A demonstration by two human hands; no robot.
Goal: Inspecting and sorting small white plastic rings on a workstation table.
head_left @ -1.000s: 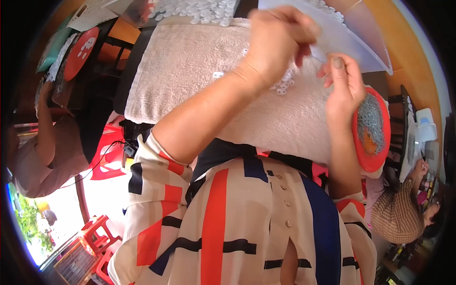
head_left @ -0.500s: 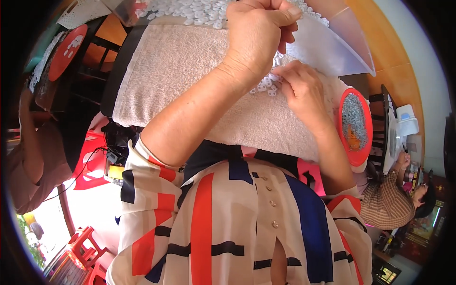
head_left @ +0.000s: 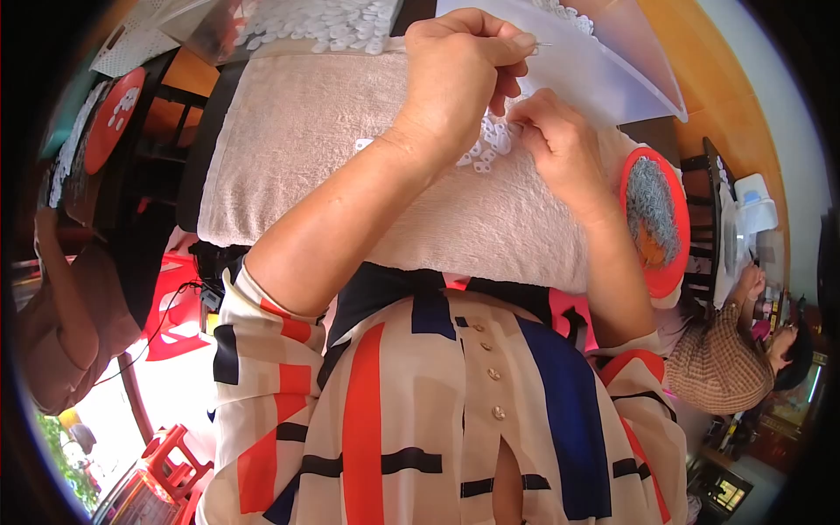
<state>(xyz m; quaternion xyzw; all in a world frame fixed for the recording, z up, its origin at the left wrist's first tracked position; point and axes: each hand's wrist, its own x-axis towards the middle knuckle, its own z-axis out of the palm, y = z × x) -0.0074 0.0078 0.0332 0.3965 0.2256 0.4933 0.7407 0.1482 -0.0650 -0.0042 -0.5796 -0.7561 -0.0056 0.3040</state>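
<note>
Left hand (head_left: 459,74) pinches perhaps a needle (head_left: 542,45); right hand (head_left: 560,144) touches white pieces (head_left: 490,144).

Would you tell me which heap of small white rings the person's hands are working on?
The small heap on the beige towel, not the big pile in the clear tray.

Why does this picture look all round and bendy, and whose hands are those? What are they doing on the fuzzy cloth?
The camera sits on a person's head and looks down, so you see their own arms and striped shirt from above. Its wide lens bends straight edges. The left hand is raised and pinches what looks like a thin needle. The right hand rests on a little heap of small white pieces, maybe buttons, lying on a beige towel. Beside it is a red dish with something grey inside. More white pieces sit in a clear tray at the top. Other people sit nearby.
</note>
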